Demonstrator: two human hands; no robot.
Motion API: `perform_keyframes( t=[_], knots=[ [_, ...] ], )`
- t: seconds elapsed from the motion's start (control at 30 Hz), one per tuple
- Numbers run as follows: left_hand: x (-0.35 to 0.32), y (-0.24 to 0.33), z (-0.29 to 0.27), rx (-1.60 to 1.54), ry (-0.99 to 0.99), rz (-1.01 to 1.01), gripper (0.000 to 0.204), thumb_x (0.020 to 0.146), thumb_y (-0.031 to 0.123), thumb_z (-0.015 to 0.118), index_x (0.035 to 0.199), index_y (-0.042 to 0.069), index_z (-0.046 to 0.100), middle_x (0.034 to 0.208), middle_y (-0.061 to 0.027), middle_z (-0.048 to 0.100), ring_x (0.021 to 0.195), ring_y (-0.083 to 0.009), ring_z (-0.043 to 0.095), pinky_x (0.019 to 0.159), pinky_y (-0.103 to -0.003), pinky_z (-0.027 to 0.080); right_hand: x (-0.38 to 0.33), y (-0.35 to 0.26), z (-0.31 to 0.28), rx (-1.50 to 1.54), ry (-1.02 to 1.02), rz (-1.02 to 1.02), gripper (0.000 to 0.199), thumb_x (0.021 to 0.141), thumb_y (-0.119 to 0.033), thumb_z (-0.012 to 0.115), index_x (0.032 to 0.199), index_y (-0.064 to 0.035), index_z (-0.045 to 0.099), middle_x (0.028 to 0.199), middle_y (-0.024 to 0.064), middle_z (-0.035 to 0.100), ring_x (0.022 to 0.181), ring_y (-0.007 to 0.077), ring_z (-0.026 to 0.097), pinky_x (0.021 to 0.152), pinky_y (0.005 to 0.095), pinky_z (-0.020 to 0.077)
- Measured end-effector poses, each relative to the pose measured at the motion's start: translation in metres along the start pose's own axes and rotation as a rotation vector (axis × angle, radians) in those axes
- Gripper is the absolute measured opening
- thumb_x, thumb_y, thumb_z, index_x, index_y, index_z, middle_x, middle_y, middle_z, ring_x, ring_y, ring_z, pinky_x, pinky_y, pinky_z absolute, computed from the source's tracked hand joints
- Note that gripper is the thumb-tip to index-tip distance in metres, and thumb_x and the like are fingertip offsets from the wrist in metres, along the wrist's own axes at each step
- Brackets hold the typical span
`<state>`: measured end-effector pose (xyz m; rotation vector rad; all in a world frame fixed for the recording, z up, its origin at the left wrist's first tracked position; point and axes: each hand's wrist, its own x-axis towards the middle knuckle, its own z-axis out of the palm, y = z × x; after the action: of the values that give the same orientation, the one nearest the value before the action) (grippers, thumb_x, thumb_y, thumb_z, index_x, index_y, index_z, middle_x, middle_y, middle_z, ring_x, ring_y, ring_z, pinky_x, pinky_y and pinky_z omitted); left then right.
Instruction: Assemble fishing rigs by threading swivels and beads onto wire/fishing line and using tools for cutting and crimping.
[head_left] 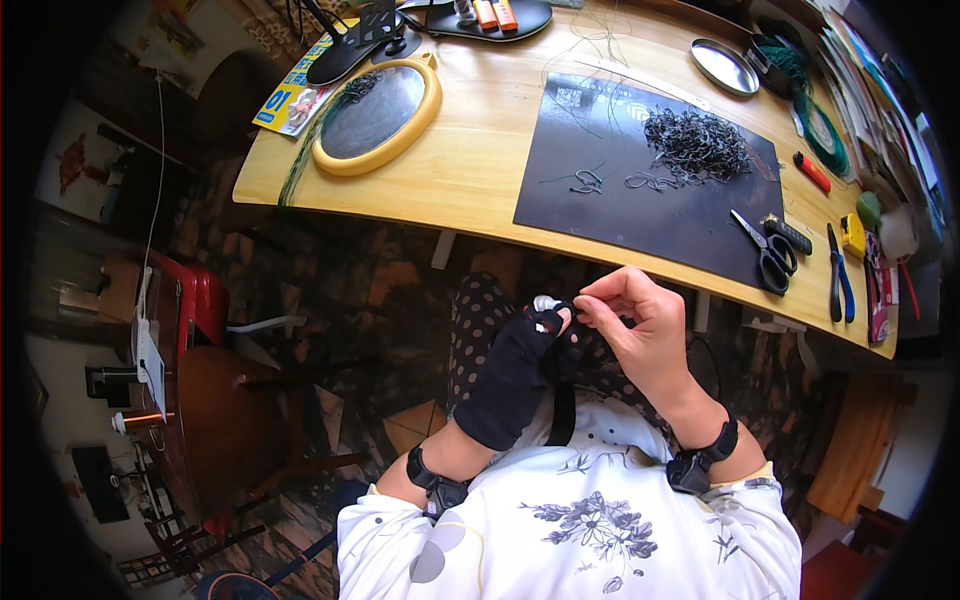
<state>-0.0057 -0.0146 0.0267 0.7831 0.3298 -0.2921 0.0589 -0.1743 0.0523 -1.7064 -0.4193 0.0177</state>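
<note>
My left hand (535, 350), in a black fingerless glove, is held over my lap with its fingers closed at the thumb tip. Close against it, my bare right hand (642, 322) pinches thumb and forefinger together. What lies between the fingertips of either hand is too small to make out. Beyond my hands, on the table, a dark mat (600, 210) carries a heaped pile of dark fishing hooks (697, 146). A few loose hooks (587, 182) with green line lie to the left of the pile, and a small cluster (650, 182) sits at its near edge.
Black scissors (772, 262) lie on the mat's right corner, with pliers (840, 280), a yellow tape measure (853, 236) and a red lighter (812, 172) farther right. A round yellow-rimmed tray (378, 115) holding green line stands left. A round tin (724, 66) is at the back.
</note>
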Motion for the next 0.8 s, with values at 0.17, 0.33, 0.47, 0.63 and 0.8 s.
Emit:
perform_keyframes(
  t=[0.17, 0.33, 0.47, 0.63, 0.8],
  knots=[
    [0.004, 0.005, 0.000, 0.303, 0.040, 0.060, 0.015, 0.101, 0.023, 0.065, 0.107, 0.009, 0.063, 0.090, 0.0040, 0.059, 0.084, -0.0050, 0.056, 0.072, -0.022, 0.045, 0.002, -0.001, -0.008, 0.043, -0.085, 0.062, 0.006, 0.088, 0.004, 0.074, 0.091, 0.0040, 0.069, 0.083, 0.0087, 0.073, 0.072, 0.0117, 0.071, 0.066, 0.0233, 0.0567],
    [0.008, 0.016, 0.000, 0.539, 0.070, 0.028, 0.014, 0.096, 0.017, 0.069, 0.104, 0.008, 0.063, 0.091, 0.0036, 0.061, 0.083, -0.0068, 0.057, 0.076, -0.022, 0.047, 0.003, -0.002, -0.018, -0.037, -0.172, 0.080, 0.007, 0.088, 0.001, 0.074, 0.091, 0.0030, 0.069, 0.080, 0.0075, 0.071, 0.068, 0.0105, 0.068, 0.064, 0.0233, 0.0547],
    [0.007, 0.019, 0.004, 0.523, 0.116, 0.269, 0.021, 0.092, 0.011, 0.075, 0.110, 0.003, 0.066, 0.089, 0.0019, 0.065, 0.082, -0.0066, 0.058, 0.071, -0.024, 0.048, 0.003, -0.002, -0.019, -0.072, -0.162, 0.062, 0.007, 0.088, 0.000, 0.074, 0.090, 0.0026, 0.068, 0.078, 0.0071, 0.069, 0.066, 0.0107, 0.067, 0.063, 0.0235, 0.0541],
    [0.002, 0.026, 0.006, 0.583, 0.144, 0.272, 0.024, 0.085, 0.001, 0.074, 0.109, 0.004, 0.069, 0.098, 0.0002, 0.067, 0.089, -0.0092, 0.061, 0.080, -0.026, 0.050, 0.003, -0.002, -0.019, -0.119, -0.160, 0.024, 0.008, 0.087, 0.000, 0.074, 0.089, 0.0024, 0.066, 0.077, 0.0070, 0.068, 0.065, 0.0111, 0.066, 0.062, 0.0241, 0.0534],
    [0.005, 0.025, 0.002, 0.679, 0.185, 0.335, 0.019, 0.086, 0.005, 0.080, 0.104, 0.002, 0.074, 0.089, -0.0007, 0.071, 0.082, -0.0079, 0.062, 0.076, -0.025, 0.051, 0.004, -0.001, -0.019, -0.127, -0.171, 0.004, 0.009, 0.087, 0.001, 0.074, 0.089, 0.0023, 0.066, 0.078, 0.0071, 0.068, 0.065, 0.0110, 0.064, 0.061, 0.0244, 0.0526]
  ],
)
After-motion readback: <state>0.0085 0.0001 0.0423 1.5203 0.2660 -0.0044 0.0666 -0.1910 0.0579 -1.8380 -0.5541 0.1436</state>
